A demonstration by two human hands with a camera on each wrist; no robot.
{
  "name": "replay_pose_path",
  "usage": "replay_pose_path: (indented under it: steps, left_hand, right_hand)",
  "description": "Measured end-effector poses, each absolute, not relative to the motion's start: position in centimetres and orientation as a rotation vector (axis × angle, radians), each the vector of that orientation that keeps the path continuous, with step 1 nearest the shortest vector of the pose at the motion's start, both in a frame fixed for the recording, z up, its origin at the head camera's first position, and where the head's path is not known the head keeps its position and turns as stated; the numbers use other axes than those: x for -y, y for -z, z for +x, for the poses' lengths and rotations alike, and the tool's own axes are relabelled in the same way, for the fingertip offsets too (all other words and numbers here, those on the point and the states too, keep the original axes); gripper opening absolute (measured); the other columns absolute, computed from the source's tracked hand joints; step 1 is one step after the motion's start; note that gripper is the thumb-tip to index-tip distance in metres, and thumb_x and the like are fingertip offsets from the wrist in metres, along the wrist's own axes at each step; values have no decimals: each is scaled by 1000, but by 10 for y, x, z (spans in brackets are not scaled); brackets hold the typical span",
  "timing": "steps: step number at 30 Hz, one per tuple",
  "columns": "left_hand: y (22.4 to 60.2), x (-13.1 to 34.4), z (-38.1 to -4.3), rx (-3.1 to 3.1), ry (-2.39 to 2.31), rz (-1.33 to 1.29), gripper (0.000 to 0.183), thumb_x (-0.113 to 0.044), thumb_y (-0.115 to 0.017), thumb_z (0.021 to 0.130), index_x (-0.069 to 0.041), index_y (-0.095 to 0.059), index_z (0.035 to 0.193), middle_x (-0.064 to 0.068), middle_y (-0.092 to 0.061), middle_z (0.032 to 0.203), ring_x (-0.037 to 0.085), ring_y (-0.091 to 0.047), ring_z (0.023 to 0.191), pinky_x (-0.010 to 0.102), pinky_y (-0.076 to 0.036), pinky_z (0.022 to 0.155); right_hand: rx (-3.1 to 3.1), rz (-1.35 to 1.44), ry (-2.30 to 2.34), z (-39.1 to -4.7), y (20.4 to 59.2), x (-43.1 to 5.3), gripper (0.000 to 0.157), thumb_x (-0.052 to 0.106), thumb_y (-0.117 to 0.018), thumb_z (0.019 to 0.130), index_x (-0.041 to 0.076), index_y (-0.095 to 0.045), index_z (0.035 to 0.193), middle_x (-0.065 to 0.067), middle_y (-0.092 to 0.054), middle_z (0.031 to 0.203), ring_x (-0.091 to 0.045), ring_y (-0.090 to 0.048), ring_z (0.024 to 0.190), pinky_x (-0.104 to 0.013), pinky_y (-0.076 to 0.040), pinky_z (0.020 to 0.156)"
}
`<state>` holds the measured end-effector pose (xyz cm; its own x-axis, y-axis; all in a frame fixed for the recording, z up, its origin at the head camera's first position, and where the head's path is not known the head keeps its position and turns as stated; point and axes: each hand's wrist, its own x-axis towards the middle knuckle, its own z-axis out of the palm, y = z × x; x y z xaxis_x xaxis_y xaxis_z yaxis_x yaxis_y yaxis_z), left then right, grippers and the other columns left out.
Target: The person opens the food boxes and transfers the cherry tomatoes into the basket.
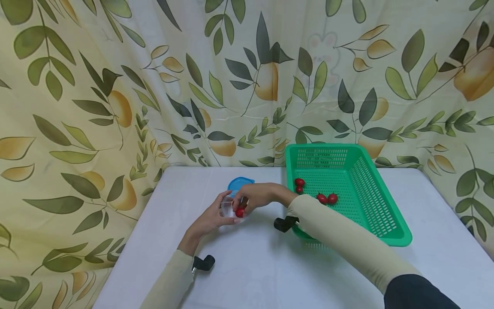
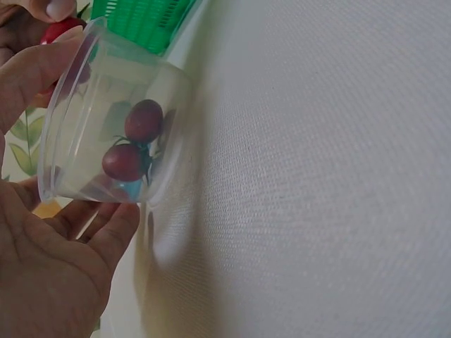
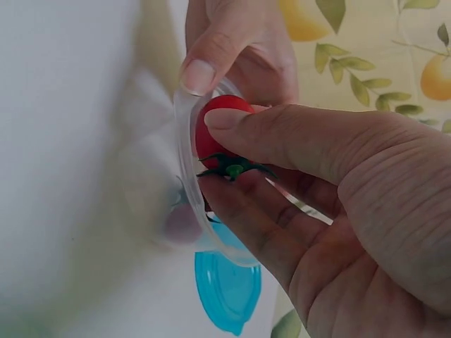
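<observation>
My left hand holds a clear plastic cup by its rim and side, just over the white table. Two cherry tomatoes show through its wall in the left wrist view. At the cup's mouth, my right hand pinches a red cherry tomato between thumb and fingers. Its green stem cap points toward the right wrist camera. Part of that tomato is hidden behind the thumb. Behind the cup lies a blue lid.
A green plastic basket stands to the right, under the right forearm. Several cherry tomatoes lie in its left part. The white tabletop stretches in front of the hands, and a leaf-patterned curtain hangs behind.
</observation>
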<state>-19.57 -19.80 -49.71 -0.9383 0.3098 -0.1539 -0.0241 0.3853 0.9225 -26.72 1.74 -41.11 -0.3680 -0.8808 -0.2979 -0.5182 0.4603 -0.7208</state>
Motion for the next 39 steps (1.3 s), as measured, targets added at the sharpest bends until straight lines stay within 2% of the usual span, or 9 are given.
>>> replay_pose_path:
  steps: [6,12,20,27,34,39]
  left_hand:
    - [497,198,-195,-2357,-1563,244,97,-32,-86,81,-31,-28,158,4,-33,161,35,-28,148,61,-37,112]
    - [498,197,-196,-2349,-1562,230,97,-31,-86,81,-32,-26,158,6,-28,164,38,-27,148,63,-38,111]
    - [497,196,-195,-2362,-1554,222,96,-30,-86,81,-32,-28,158,5,-33,160,37,-27,148,62,-36,113]
    - [497,195,-194,-2373,-1551,214,94,-27,-85,83,-33,-28,157,5,-33,161,37,-26,149,63,-36,113]
    - [498,194,-194,-2379,-1544,187,94,-29,-85,83,-36,-28,157,5,-30,163,38,-25,149,65,-37,111]
    - [498,194,-195,-2382,-1535,169,95,-31,-86,81,-37,-28,157,4,-30,163,38,-26,149,64,-38,111]
  right_hand:
    - [-2044,-1152,701,-265,405,-24,32,4,-76,89,11,-74,120,3,-71,115,-20,-65,109,-32,-57,91]
    - [-2054,-1164,692,-262,403,-30,33,7,-77,90,15,-73,121,6,-71,117,-16,-66,110,-31,-57,93]
    - [-2067,-1160,727,-255,391,-40,32,6,-77,90,11,-73,121,5,-71,115,-15,-66,110,-31,-56,95]
    - [-2074,-1176,744,-252,384,-52,30,8,-76,91,16,-74,120,4,-71,118,-14,-65,110,-30,-56,94]
    - [-2091,-1178,790,-251,379,-67,33,9,-77,90,12,-72,123,4,-69,120,-16,-66,112,-29,-58,91]
    - [-2095,-1150,838,-250,374,-77,32,8,-77,90,15,-73,121,3,-68,119,-16,-66,111,-31,-58,91]
